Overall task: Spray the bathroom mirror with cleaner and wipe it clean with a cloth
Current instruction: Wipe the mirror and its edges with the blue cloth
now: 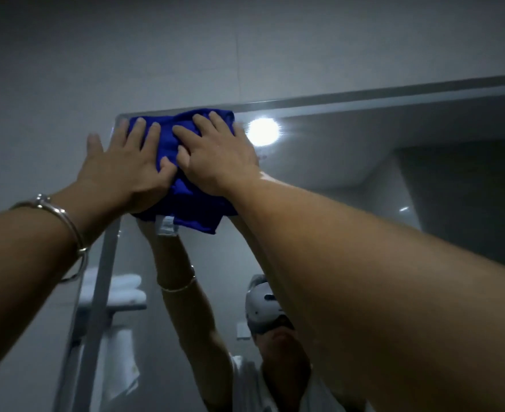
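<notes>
Grey tiled wall (186,55) all round. Nearest, a bangle (67,227) rings the left wrist. Both arms reach up: left hand (126,171) and right hand (215,156) lie spread flat, nothing clenched, pressing a blue cloth (168,144) against the mirror (364,162) at its top-left corner. Beyond, a ceiling light (263,132) glares in the glass.

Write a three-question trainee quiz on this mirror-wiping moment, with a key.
1. True or false: both the left hand and the right hand are pressed flat on the blue cloth.
2. Which corner of the mirror is being wiped? A) top left B) top right C) bottom left
3. Fill in: a metal ______ sits on the left wrist.

Key
1. True.
2. A; the cloth lies against the mirror's top left corner, beside the reflected ceiling light.
3. bracelet.
</notes>
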Available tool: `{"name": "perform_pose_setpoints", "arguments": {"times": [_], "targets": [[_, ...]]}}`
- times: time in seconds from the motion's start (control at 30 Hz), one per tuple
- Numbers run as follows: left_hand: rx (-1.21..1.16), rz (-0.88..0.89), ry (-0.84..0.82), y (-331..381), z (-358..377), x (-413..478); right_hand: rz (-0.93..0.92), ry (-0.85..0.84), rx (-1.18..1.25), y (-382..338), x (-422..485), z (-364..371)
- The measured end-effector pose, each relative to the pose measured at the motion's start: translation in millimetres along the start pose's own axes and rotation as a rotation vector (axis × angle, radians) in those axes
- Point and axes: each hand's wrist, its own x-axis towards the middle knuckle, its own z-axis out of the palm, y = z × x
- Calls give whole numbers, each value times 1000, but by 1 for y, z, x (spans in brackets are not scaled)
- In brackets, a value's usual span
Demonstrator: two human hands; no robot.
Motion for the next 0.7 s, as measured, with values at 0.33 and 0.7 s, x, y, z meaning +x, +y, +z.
{"name": "perform_pose_setpoints", "arguments": {"times": [0.33,0.7], "targets": [[-333,158,108,219,-41,23,264,45,-59,182,-75,-65],[-340,231,39,246,-39,-40,301,84,2,187,-149,-58]]}}
